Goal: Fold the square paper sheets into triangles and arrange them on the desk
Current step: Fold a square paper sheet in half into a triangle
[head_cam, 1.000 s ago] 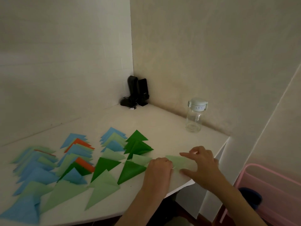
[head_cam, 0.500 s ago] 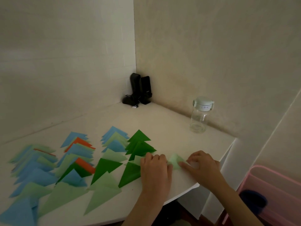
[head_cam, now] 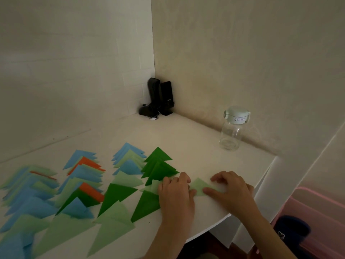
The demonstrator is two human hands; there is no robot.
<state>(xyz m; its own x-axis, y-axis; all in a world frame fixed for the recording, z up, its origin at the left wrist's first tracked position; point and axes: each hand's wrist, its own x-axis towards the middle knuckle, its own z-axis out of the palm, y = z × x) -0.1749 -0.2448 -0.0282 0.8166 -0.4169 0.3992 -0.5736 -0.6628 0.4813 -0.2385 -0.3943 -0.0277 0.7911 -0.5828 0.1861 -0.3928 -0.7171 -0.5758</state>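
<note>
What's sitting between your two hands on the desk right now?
In the head view, a small light green paper triangle lies flat between the left hand and right hand, both touching its edges.

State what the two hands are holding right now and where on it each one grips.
Both hands press a light green paper triangle flat on the desk: left hand on its left edge, right hand on its right part. Neither lifts it.

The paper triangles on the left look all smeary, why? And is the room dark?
Head view: the blue triangles near the left edge are blurred and stretched, while the dark green triangles by the left hand look sharper. Head view: the light is dim, with no glare on the desk; the clear bottle casts only a faint shadow.
</note>
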